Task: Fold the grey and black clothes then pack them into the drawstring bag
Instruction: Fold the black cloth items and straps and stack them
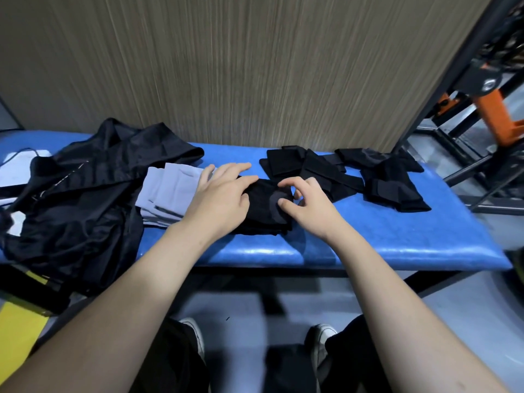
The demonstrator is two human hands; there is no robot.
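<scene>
The black garment (265,207), a small folded piece, lies on the blue padded bench (368,239) near its front edge, between both hands. Just left of it, touching, is a folded pile of grey clothes (167,194). The drawstring bag (85,191), dark and shiny, sprawls crumpled over the bench's left end with its mouth slack; whether anything is inside cannot be told. The left hand (224,199) lies flat with fingers straight, pressing down on the left part of the black garment and reaching onto the grey pile's edge. The right hand (306,202) has its fingers curled, thumb and fingertips pinching the garment's right edge. Farther right on the bench sits a loose heap of other black clothes (354,177), some already folded into small rectangles. Behind the bench stands a wood-grain wall panel (255,66); to the right is a black metal frame with orange parts (493,114). The floor is grey.
</scene>
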